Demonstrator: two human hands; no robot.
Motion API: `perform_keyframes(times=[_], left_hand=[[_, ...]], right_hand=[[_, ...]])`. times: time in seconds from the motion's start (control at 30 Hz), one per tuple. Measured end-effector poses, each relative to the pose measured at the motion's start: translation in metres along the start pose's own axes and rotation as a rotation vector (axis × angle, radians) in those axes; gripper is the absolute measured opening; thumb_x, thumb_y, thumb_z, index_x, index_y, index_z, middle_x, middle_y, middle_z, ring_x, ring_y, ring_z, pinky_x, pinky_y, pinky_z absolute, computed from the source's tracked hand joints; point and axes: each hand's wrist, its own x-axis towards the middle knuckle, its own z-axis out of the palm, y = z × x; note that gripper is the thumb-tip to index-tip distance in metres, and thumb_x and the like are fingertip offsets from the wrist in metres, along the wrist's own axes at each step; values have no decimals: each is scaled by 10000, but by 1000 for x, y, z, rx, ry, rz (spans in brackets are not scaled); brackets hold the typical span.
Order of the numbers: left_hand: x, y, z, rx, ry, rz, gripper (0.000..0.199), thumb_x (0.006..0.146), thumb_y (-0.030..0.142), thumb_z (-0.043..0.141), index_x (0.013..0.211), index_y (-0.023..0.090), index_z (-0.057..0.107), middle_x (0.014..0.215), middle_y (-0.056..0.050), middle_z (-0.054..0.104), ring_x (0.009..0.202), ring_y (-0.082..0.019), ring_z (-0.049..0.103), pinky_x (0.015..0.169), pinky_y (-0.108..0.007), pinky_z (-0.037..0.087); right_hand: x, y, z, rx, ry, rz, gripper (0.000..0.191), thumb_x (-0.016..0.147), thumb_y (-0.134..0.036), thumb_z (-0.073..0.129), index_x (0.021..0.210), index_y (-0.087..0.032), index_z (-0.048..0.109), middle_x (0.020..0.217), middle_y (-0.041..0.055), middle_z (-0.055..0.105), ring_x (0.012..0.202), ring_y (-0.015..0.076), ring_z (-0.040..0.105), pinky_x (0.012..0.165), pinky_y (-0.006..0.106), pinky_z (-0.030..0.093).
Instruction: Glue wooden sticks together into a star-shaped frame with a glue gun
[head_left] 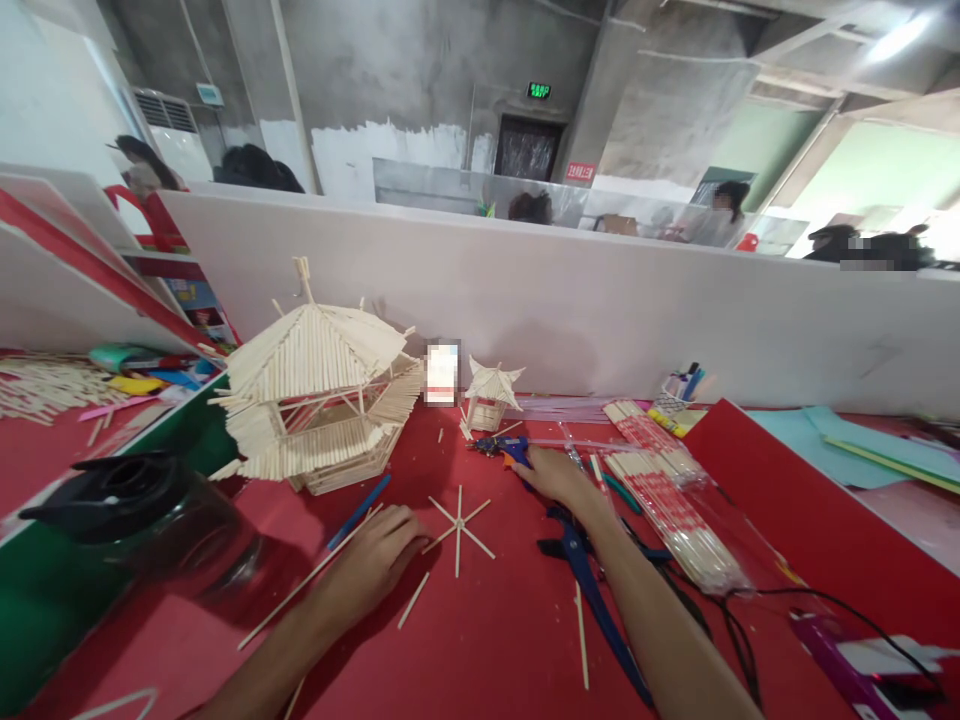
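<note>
A six-armed star of thin wooden sticks (460,524) lies flat on the red tabletop. At its lower-left arm is my left hand (390,545), fingers closed together and the fingertips on the end of that stick. My right hand (546,474) grips a blue hot glue gun (513,449) with an orange trigger, its nozzle pointing left above the star. A loose short stick (413,600) lies below the star, and a long stick (292,590) runs beside my left hand. Blue-handled cutters (589,575) lie by my right forearm.
A large stick pavilion model (322,390) stands back left, a small one (493,392) behind the glue gun. A dark-lidded bottle (165,520) is at left. Bagged stick bundles (667,510), a pen holder (681,388) and a power bank (847,660) are right. A white partition (570,300) borders the back.
</note>
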Motion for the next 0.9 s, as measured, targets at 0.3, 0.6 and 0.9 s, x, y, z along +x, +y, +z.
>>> perform_keyframes(times=[0.3,0.6,0.9], left_hand=[[2,3,1,-47,-32,36,318,1065,304,361,963,211,647,915,-38,651,830,-186,572,769,-298,422],[1,6,3,-92,-36,-20,287,1048,271,373,1016,225,654,949,-38,640,827,-169,598,758,-283,455],[-1,7,8,14,-66,1,276,1025,195,398,1076,217,668,966,-64,651,838,-187,601,759,-296,463]], right_hand=[[-23,27,-34,41,165,33,406,1027,-330,392,1337,-72,437,1125,219,697,1038,319,677,826,355,452],[-54,39,-28,591,322,-266,428,883,-448,552,1206,-173,608,1168,100,696,1099,283,632,977,417,468],[-77,3,9,785,179,-275,394,920,-526,493,1085,-213,664,1003,65,733,929,252,677,834,345,525]])
